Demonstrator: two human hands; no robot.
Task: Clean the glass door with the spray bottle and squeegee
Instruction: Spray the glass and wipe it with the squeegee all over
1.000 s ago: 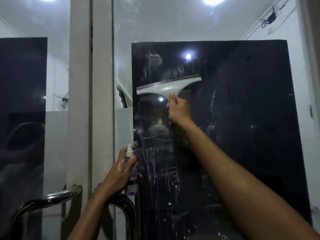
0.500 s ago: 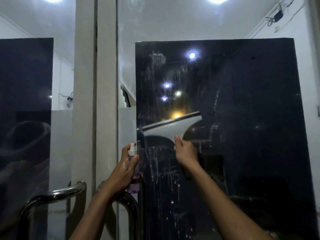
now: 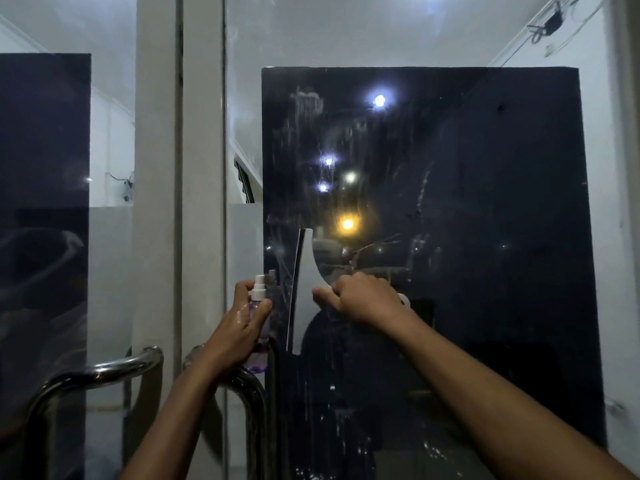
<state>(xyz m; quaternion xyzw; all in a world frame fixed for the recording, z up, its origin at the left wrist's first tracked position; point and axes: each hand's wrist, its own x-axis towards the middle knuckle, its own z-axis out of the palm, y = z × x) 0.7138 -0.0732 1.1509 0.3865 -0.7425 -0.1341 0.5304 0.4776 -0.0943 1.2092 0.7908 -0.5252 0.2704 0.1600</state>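
Observation:
The glass door [image 3: 467, 202] fills the view, its dark panel streaked with spray and drips lower down. My right hand [image 3: 363, 299] grips the handle of a white squeegee [image 3: 306, 289], whose blade stands vertical against the glass near the panel's left edge. My left hand [image 3: 242, 327] holds a small clear spray bottle [image 3: 259, 306] with purple liquid and a white nozzle, upright, just left of the squeegee blade.
A pale door frame post [image 3: 180, 168] runs vertically left of the glass. Two curved chrome door handles [image 3: 97, 372] sit at the lower left, one under my left wrist. A second dark glass panel [image 3: 41, 202] lies at the far left.
The squeegee has come down the glass from the upper area and turned from horizontal to vertical. My right hand dropped with it. The left hand and bottle stayed put.

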